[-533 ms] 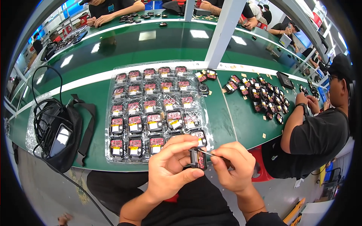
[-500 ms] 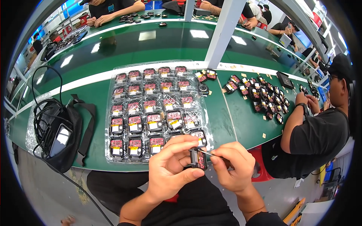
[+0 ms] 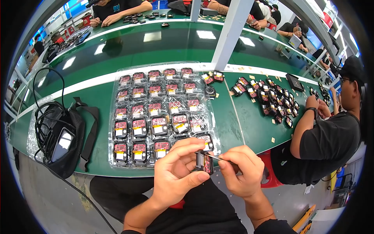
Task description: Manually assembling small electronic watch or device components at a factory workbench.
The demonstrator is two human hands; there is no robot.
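My left hand (image 3: 176,171) is closed round a small black smartwatch-like case (image 3: 204,162), tilted on its side between thumb and fingers. A red circuit board shows inside it. In my right hand (image 3: 242,170) a thin, dark, tweezer-like tool (image 3: 214,157) is pinched, and its tip meets the upper edge of the case. The exact contact is too small to tell. Just beyond my hands lies a clear plastic tray (image 3: 112,156) with rows of similar cases (image 3: 159,125), showing red boards, white labels and yellow tape.
A black mesh bag (image 3: 58,136) with cables is on the left. Many loose cases (image 3: 272,99) are heaped on the right, near a co-worker (image 3: 331,136). A grey post (image 3: 228,39) rises at the bench's far edge, before a green belt (image 3: 156,50). Other people work beyond.
Both hands stay nearly in place, the case and tool tip shifting only slightly. Small items on the green belt have slid a little left. The person across has moved their hands slightly.
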